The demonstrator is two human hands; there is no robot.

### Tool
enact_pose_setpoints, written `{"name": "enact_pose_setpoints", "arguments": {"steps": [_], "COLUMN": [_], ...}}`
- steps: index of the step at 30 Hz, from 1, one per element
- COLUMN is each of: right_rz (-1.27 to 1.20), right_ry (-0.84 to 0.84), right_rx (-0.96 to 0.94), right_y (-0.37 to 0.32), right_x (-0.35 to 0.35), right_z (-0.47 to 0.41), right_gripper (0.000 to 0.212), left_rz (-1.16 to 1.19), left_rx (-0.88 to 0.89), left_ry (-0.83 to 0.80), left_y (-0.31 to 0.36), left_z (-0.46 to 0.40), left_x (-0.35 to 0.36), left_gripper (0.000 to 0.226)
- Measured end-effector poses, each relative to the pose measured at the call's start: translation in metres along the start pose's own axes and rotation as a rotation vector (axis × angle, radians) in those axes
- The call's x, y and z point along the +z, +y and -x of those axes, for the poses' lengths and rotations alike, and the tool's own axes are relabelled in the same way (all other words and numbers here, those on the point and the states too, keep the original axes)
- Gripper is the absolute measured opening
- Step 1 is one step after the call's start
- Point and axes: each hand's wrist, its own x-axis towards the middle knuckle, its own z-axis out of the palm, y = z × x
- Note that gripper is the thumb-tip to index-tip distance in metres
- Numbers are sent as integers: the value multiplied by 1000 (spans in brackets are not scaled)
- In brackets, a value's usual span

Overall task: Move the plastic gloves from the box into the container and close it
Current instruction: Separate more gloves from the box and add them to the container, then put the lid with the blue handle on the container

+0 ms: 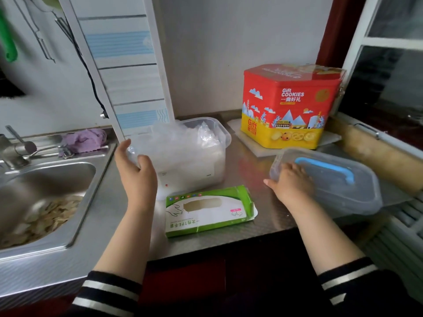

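Plastic gloves (174, 143): thin, clear, crinkled film, heaped loosely in the container (212, 156) and rising above its rim. No single long axis readable in the heap; it spreads left-right along the container's length.

Container: translucent, rectangular, rounded corners, lidless, standing upright on the steel surface (251, 170), long axis roughly left-right, left end nearer the sink (57, 179).

Left hand (137, 177): at the container's left end, thumb and fingers curved in a narrow grip that touches the gloves' film at the edge; whether it pinches the film cannot be told.

Right hand (291, 181): fingers curled over the near-left edge of the lid (327, 179), holding it. Lid: translucent plastic, rectangular, blue handle on top, tilted, long axis running from near-left to far-right, well right of the container.

Box (210, 209): green and white cardboard, lying flat just in front of the container, long axis left-right, oval dispensing slot facing up, right end flap torn open. Contents not visible.

Cookie tin (290, 106): red and yellow, upright at the back right on a white board.

Sink: stainless, holds pale peelings; purple cloth (84, 139) on its back ledge.
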Motion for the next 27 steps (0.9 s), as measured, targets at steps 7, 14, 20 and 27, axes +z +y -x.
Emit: {"name": "enact_pose_setpoints", "arguments": {"steps": [7, 14, 20, 27], "right_rz": [44, -452, -203, -269], "right_ry": [82, 255, 361, 119], "right_rx": [-94, 31, 259, 531], "right_y": [5, 37, 81, 106], "right_x": [-7, -16, -24, -29], "right_z": [9, 15, 29, 37], "right_gripper": [45, 43, 48, 68], "left_rz": [61, -37, -259, -351], "left_rx": [-108, 748, 111, -290], "left_ry": [-30, -110, -1212, -1225], "left_y": [0, 66, 98, 82], "left_z": [3, 52, 109, 111], "left_x": [0, 27, 131, 184], "left_gripper": [50, 43, 51, 50]}}
